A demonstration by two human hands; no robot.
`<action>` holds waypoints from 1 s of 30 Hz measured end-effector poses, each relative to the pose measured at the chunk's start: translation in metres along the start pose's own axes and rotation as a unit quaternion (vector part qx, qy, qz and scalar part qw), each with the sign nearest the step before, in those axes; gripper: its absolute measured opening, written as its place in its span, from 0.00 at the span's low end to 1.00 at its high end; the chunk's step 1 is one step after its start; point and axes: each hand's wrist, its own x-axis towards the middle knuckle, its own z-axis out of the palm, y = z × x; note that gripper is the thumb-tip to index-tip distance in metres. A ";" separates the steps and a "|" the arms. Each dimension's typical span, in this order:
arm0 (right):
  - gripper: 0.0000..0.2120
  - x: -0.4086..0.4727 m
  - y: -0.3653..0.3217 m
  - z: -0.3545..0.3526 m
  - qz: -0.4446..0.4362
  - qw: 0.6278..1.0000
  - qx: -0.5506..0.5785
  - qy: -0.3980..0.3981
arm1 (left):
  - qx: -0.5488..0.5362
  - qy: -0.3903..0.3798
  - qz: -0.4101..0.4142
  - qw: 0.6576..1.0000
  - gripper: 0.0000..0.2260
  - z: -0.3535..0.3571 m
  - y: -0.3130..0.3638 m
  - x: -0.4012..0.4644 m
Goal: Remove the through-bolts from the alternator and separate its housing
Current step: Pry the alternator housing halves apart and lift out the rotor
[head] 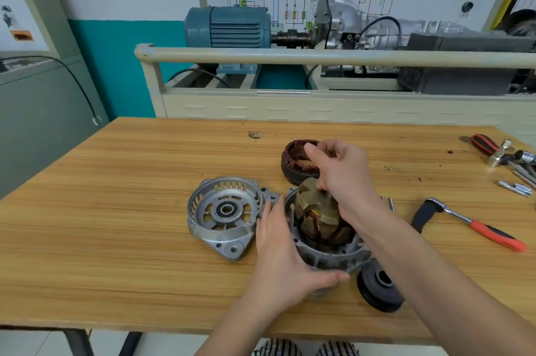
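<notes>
The alternator lies in parts on the wooden table [130, 210]. One silver housing half [224, 215] with a centre bearing sits at the left. The other housing half [333, 254] stands beside it with the claw-pole rotor [316, 210] inside, tilted. My left hand [287, 257] grips that housing's near rim. My right hand [342, 178] grips the top of the rotor. Behind my right hand rests the copper-wound stator [295, 164]. A black pulley [380, 286] lies at the front right. Two thin bolts [388, 203] lie beside my right wrist.
A ratchet wrench with an orange handle [470, 222] lies at the right. More tools and sockets [510, 164] are at the far right edge. A trainer stand with a blue motor [229, 26] stands behind the table.
</notes>
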 end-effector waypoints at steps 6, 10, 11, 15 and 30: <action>0.07 -0.002 0.013 0.005 -0.019 0.999 -0.042 -0.012 | 0.003 0.002 -0.003 1.000 0.66 0.002 0.001 0.007; 0.06 -0.001 0.015 0.001 -0.014 0.999 -0.028 -0.036 | 0.026 -0.007 -0.008 1.000 0.66 0.001 0.003 0.012; 0.07 0.000 0.013 -0.001 -0.010 0.998 -0.034 -0.058 | 0.016 -0.008 -0.012 1.000 0.65 0.001 0.003 0.013; 0.07 0.003 0.009 -0.027 -0.036 0.992 -0.079 -0.094 | -0.026 -0.004 -0.019 0.999 0.65 0.000 0.002 0.015; 0.11 0.002 0.075 -0.056 0.221 0.975 0.033 0.006 | -0.111 0.018 -0.016 0.994 0.66 0.006 -0.006 0.012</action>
